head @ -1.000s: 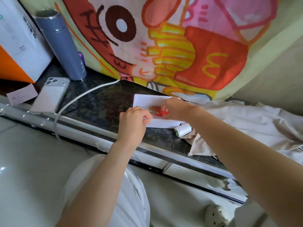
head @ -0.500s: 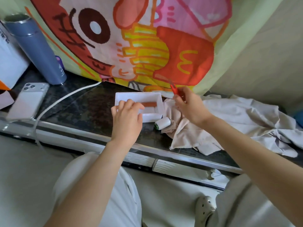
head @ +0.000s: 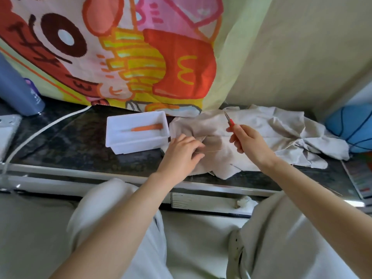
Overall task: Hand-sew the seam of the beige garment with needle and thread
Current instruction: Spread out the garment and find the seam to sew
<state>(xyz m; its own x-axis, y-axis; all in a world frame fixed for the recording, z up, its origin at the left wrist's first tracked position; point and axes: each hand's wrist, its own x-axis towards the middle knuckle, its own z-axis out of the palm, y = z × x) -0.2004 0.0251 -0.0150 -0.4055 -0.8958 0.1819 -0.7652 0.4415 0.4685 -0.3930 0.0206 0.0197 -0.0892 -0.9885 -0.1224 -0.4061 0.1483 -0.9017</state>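
Note:
The beige garment [head: 261,137] lies crumpled on the dark counter [head: 80,141], right of centre. My left hand [head: 181,154] rests on the garment's left part, and a thin thread [head: 213,151] runs rightward from between its fingertips, where it seems pinched. My right hand [head: 249,143] hovers just above the fabric and grips small red-handled snips [head: 230,120], tips pointing up and away. I cannot make out a needle, and the thread spool is hidden.
A white plastic tray [head: 138,147] holding an orange tool [head: 148,127] sits left of the garment. A blue bottle [head: 16,87] and a white cable [head: 46,125] lie far left. A cartoon blanket [head: 130,53] hangs behind. A blue ball [head: 350,127] is at right.
My right hand carried the red snips from the tray over to the garment. My left hand left the tray and came down on the fabric. The view swung to the right.

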